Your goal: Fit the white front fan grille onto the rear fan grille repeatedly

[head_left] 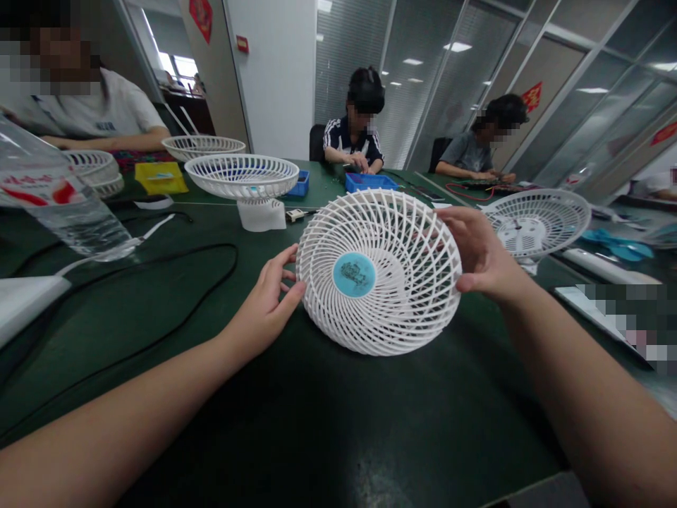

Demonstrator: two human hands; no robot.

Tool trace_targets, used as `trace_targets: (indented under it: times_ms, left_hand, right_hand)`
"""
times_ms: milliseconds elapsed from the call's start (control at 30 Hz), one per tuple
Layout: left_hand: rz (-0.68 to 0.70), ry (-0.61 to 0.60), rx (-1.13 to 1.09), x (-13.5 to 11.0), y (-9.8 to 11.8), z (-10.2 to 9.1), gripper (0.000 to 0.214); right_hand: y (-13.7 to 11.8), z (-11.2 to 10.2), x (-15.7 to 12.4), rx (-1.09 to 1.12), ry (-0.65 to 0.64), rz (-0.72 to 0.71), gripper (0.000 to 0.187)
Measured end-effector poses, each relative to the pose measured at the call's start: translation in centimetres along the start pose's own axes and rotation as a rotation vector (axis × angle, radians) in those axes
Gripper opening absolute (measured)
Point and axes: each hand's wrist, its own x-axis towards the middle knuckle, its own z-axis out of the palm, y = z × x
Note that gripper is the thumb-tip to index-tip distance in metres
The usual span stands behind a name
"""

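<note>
A round white fan grille (391,317) with a light blue center disc (354,275) is between my two hands, its front tilted toward me above the dark green table. My left hand (275,289) grips the grille's left rim, thumb in front and fingers at the edge. At the opposite rim, my right hand (479,254) has its thumb in front, while some fingers pass behind the slats and are partly hidden. Behind it on the right lies another white fan part (529,236), an open grille with a hub.
On the left stand a tilted water bottle (68,204), a black cable (211,282) and a fan head on a white base (261,215). Further back are a yellow tray (160,180) and a blue tray (370,182). Several people sit around the table. A tablet-like device (603,317) lies at right.
</note>
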Motion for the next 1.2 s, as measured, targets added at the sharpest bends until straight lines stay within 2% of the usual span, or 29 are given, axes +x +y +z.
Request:
trace_targets:
  times_ms: [233, 333, 433, 500, 567, 633, 700, 800, 867, 967, 1033, 1100, 1200]
  left_hand:
    - [-0.045, 0.011, 0.005, 0.1, 0.2, 0.0, 0.058]
    - [-0.045, 0.004, 0.006, 0.1, 0.0, 0.2, 0.058]
    - [0.005, 0.064, -0.004, 0.0, -0.5, 0.4, 0.061]
    - [0.097, 0.120, 0.032, -0.2, -0.6, 0.1, 0.067]
    - [0.248, 0.116, 0.149, -0.3, -0.4, -0.4, 0.077]
    - [0.440, 0.018, 0.302, -0.5, -0.1, -1.1, 0.079]
    - [0.615, -0.097, 0.404, -0.7, 0.3, -1.6, 0.065]
    - [0.770, -0.169, 0.523, -0.8, 0.7, -1.8, 0.050]
    - [0.844, -0.123, 0.629, -0.9, 1.0, -1.6, 0.053]
    - [0.937, -0.001, 0.729, -0.9, 1.5, -1.3, 0.060]
    - [0.962, 0.040, 0.750, -0.9, 1.8, -1.1, 0.062]
    - [0.973, 0.043, 0.764, -0.9, 2.0, -1.1, 0.063]
    - [0.973, 0.028, 0.781, -1.0, 2.0, -1.2, 0.065]
  right_hand:
    - [-0.1, -0.1, 0.0, -0.132, 0.033, 0.044, 0.095]
    - [0.1, 0.5, -0.1, -0.076, 0.041, 0.041, 0.082]
    - [0.9, 1.3, 0.2, -0.009, 0.154, 0.031, 0.069]
    - [2.0, 1.3, 0.3, -0.038, 0.266, 0.040, 0.063]
    - [3.6, 0.5, 0.2, -0.133, 0.372, 0.059, 0.054]
    - [5.5, -1.2, -0.3, -0.303, 0.488, 0.066, 0.048]
    - [7.3, -3.5, -1.5, -0.542, 0.613, 0.046, 0.053]
    - [9.4, -7.4, -3.7, -0.886, 0.754, 0.054, 0.055]
    - [10.3, -9.9, -5.2, -1.011, 0.901, 0.197, 0.063]
    - [11.6, -12.5, -7.1, -1.114, 1.159, 0.613, 0.093]
    - [12.6, -13.4, -8.2, -1.094, 1.269, 0.870, 0.107]
    - [13.5, -13.7, -9.0, -0.999, 1.333, 1.042, 0.108]
    - [14.7, -13.7, -9.8, -0.847, 1.357, 1.181, 0.084]
